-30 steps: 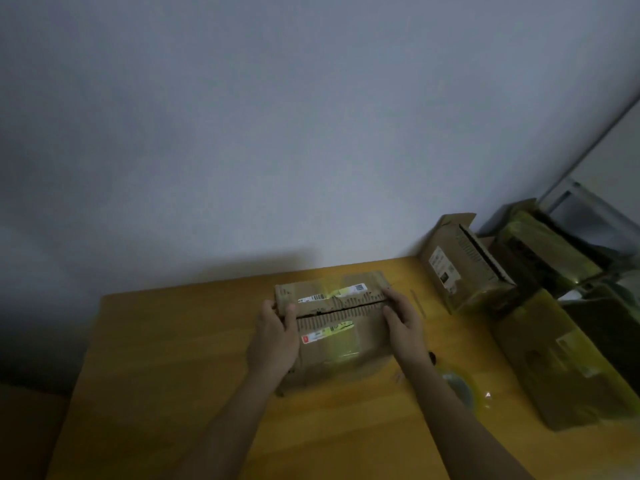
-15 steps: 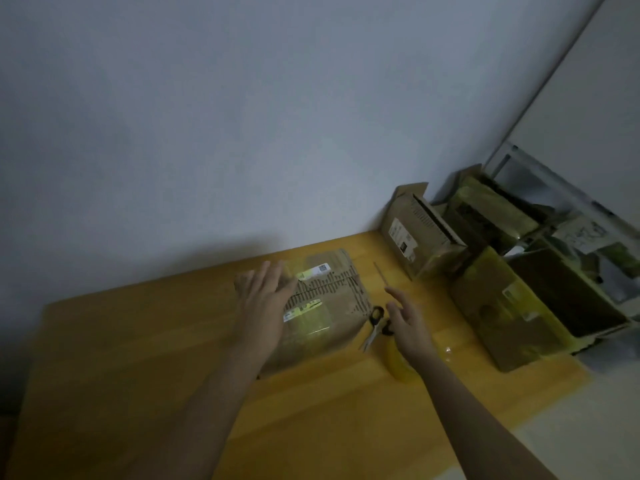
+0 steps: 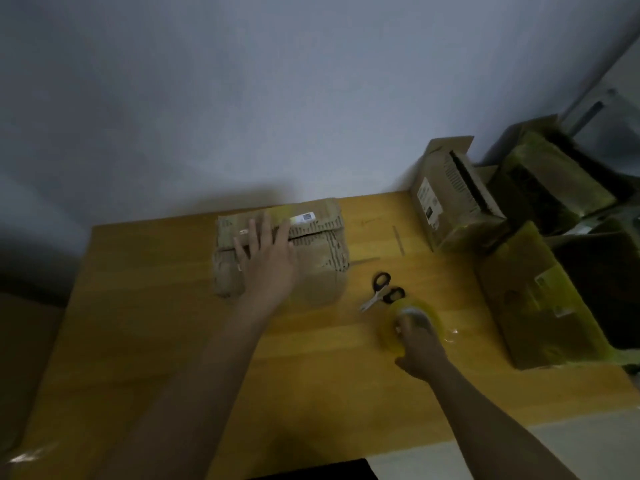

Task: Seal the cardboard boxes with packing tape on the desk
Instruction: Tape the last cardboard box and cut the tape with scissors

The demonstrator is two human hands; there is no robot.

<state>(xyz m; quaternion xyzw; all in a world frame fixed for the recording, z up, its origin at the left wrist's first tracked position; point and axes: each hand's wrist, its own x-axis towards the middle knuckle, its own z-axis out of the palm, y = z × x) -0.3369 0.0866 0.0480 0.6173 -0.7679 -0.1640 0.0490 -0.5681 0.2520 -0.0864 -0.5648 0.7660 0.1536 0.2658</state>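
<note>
Flaps on the cardboard box are pinned down by the left hand, fingers laid flat and straight across the top seam, nothing gripped. Right of the box, past the scissors, the yellow tape roll is clutched by the right hand, fingers curled around it (how tight can't be told, it's blurry). Further right of the box, more boxes are stacked at the desk edge. Risk as judged from here: if pressure is eased while tape is pulled, the flaps could spring open, and the strip could be stuck down crooked or onto itself.
</note>
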